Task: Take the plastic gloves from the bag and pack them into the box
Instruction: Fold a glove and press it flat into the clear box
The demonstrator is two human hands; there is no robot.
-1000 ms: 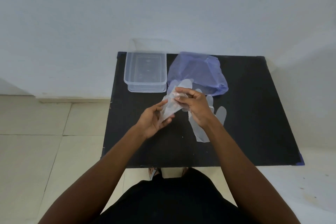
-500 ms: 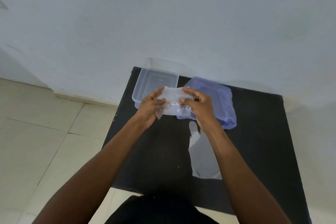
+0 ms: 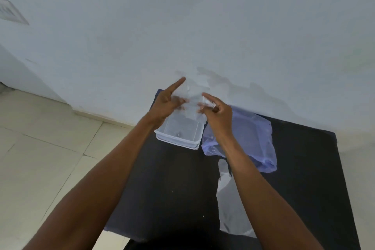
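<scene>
Directly below the held clear plastic glove sits the open clear box, so the coming move looks like a short drop straight down. Both hands pinch the glove between them above the box's far end: the left hand grips its left edge with the index finger stretched out toward the wall, and the right hand nips its right edge with curled fingers. Blur hides the glove's long axis. Neither hand is clearly nearer the box. Just right of the box lies the purple bag; a second glove lies flat on the black table, under the right forearm.
</scene>
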